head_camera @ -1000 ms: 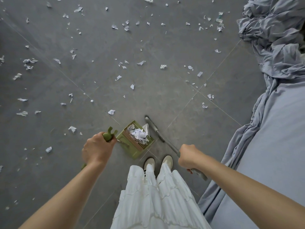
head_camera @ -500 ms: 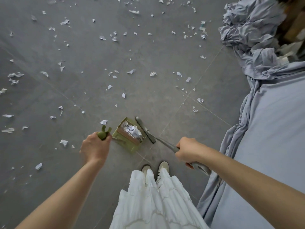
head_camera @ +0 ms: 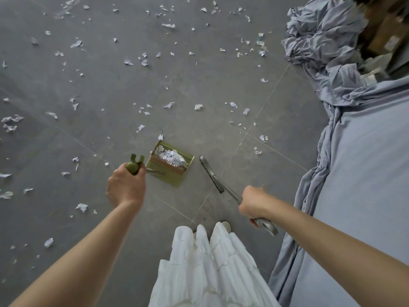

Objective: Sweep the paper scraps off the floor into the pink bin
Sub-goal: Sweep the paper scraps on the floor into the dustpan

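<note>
My left hand (head_camera: 126, 188) grips the green handle of a long-handled green dustpan (head_camera: 170, 166) that sits on the grey floor with a heap of white paper scraps (head_camera: 171, 156) inside. My right hand (head_camera: 253, 201) holds the grey handle of a broom (head_camera: 211, 173), whose head is on the floor just right of the dustpan, a small gap apart. Several white paper scraps (head_camera: 169, 105) lie scattered across the floor ahead and to the left. No pink bin is in view.
A crumpled grey-blue sheet (head_camera: 327, 52) hangs off a bed (head_camera: 365, 173) along the right side. Brown boxes (head_camera: 385, 38) sit at the top right corner. My white skirt (head_camera: 210, 269) and a shoe tip (head_camera: 225, 224) are at the bottom centre.
The view has shifted forward and the scraps sit lower in the frame. The broom head has swung from touching the dustpan's right edge to a spot a little further right.
</note>
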`<state>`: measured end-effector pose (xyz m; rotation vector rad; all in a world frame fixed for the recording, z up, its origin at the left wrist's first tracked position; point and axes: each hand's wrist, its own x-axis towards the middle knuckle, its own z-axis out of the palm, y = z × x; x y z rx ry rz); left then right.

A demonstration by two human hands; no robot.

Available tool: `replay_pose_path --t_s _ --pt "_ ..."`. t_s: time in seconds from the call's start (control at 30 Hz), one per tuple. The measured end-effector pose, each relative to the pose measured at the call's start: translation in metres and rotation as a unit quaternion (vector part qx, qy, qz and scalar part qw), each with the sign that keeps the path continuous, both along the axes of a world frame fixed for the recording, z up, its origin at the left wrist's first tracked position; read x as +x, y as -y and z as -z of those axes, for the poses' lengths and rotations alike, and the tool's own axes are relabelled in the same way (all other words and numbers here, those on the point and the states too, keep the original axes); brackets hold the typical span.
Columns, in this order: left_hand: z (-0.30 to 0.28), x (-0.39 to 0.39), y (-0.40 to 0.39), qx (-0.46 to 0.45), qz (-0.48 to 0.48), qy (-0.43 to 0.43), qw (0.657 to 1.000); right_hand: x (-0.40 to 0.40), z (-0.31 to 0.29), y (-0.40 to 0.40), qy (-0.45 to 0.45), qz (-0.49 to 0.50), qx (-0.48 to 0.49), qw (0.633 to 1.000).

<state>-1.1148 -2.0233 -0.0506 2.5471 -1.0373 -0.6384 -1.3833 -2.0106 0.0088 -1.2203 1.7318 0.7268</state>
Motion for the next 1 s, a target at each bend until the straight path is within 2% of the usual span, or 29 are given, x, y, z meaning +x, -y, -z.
replay_pose_path --t_s 0.33,0.5,0.6,0.87,1.0 --pt "-0.002 -0.024 0.039 -0.008 0.015 0.025 1.0 -0.029 0.056 0.007 0.055 0.028 0.071 0.996" --pt "-0.003 -0.047 0.056 -0.008 0.004 0.033 0.999 -0.078 0.065 0.033 0.064 0.019 0.052 0.996" --pt "-0.001 -0.068 0.069 -0.005 0.005 0.031 0.999 -0.12 0.066 0.057 0.056 0.048 0.045 0.996" --pt "-0.008 -0.149 0.105 -0.006 -0.004 0.043 0.999 -0.223 0.069 0.152 -0.026 -0.033 0.035 0.998" --pt "-0.009 -0.188 0.126 -0.002 -0.02 0.048 0.999 -0.255 0.07 0.196 -0.042 -0.046 -0.008 0.998"
